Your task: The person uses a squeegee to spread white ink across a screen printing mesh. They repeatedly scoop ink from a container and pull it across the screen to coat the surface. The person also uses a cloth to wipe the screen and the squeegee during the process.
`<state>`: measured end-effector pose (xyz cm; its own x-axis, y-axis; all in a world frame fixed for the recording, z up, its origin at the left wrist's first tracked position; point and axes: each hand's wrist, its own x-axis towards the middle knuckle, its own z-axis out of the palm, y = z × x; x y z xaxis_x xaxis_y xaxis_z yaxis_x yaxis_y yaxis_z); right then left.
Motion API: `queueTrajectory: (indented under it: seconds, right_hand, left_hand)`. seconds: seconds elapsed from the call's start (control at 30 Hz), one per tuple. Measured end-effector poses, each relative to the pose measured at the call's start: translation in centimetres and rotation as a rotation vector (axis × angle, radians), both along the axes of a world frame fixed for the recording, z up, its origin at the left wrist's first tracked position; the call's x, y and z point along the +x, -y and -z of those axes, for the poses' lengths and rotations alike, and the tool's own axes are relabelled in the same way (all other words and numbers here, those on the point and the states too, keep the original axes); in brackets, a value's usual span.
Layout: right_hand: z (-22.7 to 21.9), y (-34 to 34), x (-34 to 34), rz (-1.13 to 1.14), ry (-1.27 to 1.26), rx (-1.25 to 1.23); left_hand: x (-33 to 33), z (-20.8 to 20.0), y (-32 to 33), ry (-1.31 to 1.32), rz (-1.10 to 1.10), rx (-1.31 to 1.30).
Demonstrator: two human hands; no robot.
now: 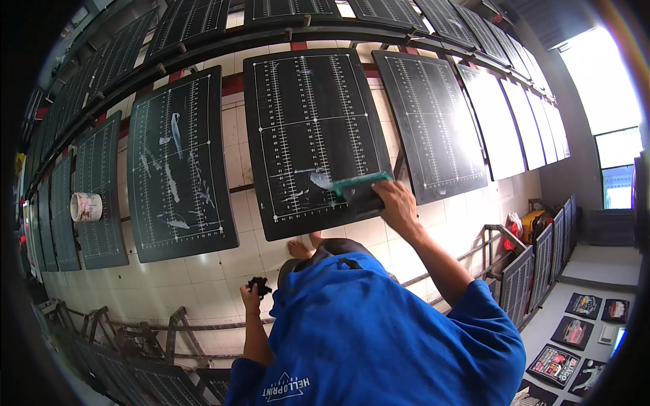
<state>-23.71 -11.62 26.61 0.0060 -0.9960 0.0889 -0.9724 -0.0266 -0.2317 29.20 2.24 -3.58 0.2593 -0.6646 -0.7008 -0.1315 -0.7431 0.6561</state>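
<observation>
Pale floor tiles [203, 274] are crossed by rows of black ruled boards [152, 216]. Over the near part of the middle board [338, 145], a green squeegee-like scraper [362, 181] is gripped at its right end by the right hand [398, 204], beside whitish residue [318, 178]. Below the boards, a crumpled black wad [260, 285] is pinched in the left hand's [250, 296] fingers.

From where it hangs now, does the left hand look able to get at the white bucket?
Probably not without a step sideways: the left hand hangs low, holding a black crumpled bundle, and the white bucket sits farther left, beyond a smeared black board.
</observation>
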Motion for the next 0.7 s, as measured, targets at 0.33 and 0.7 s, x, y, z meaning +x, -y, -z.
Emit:
queueTrajectory:
  seconds: [0.33,0.7]
  right_hand:
    - [2.4,-5.2,4.0,0.336,-0.110,0.094]
    - [0.7,10.3,-5.5,0.057,-0.074,-0.135]
  left_hand:
    - [-1.3,-7.5,2.7,-0.104,0.010,-0.023]
    - [3.9,-3.1,-2.9,-0.032,0.093,0.160]
